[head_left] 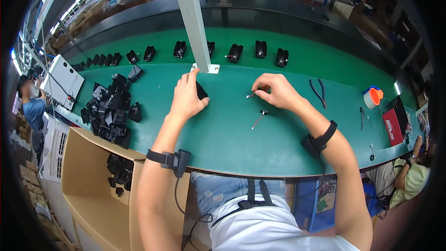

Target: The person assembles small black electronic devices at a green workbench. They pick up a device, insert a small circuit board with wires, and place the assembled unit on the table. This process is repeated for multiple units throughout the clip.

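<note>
My left hand [188,96] is closed around a black plastic housing [201,91] that rests on the green bench, and the hand covers most of it. To its right, my right hand [278,91] pinches a short wire lead [251,95] with a white plug at its end. Whatever the lead joins is hidden by my fingers. Just below that hand lies a small black part [264,112] with a red wire and a white plug. Dark-handled pliers [318,94] lie to the right of my right hand.
Black housings heap [109,107] at the left, above an open cardboard box [88,200]. More housings [235,53] line the green strip behind a grey post [193,23]. An orange-and-white cup [371,97] and red-black box [395,121] stand right. Other people are at both sides.
</note>
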`<state>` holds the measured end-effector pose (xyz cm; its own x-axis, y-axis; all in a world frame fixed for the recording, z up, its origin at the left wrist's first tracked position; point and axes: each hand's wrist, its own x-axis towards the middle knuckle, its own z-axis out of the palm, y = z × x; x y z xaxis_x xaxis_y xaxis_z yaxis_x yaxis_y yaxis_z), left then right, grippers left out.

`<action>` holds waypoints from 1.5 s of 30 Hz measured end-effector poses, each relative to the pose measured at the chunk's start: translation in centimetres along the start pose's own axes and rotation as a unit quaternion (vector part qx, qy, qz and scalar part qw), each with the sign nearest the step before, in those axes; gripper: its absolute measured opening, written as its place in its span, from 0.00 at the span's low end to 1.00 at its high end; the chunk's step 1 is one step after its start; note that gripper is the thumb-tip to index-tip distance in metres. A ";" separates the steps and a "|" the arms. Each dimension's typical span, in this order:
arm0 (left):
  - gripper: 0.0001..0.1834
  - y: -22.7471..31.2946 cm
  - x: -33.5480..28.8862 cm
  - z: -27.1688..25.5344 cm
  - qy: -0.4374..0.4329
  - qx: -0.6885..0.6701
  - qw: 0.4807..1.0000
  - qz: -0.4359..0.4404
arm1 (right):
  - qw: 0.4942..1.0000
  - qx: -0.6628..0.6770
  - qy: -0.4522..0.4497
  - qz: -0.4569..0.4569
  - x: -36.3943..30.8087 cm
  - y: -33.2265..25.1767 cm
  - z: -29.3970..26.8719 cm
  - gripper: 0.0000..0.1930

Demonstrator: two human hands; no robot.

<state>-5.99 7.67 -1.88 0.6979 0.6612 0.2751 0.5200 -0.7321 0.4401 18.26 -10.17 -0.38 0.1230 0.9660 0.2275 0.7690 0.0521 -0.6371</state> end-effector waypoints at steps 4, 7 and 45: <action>0.45 -2.0 0.5 3.1 0.041 -0.104 0.993 -0.020 | 0.958 0.272 0.043 0.078 -2.1 -1.3 -0.7 0.07; 0.49 -1.8 1.0 3.1 0.027 -0.191 0.980 -0.038 | 0.926 0.355 0.091 0.086 -4.1 -2.4 -1.2 0.08; 0.52 11.2 -1.6 5.7 0.037 -0.281 0.926 0.248 | 0.918 0.389 0.064 -0.037 -7.7 -1.0 0.7 0.10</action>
<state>1.50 -2.47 -2.23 0.7357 0.2909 0.6117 -0.2091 -0.7614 0.6136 16.10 -17.52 -2.01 0.1995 0.9172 0.3449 0.1040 0.3302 -0.9382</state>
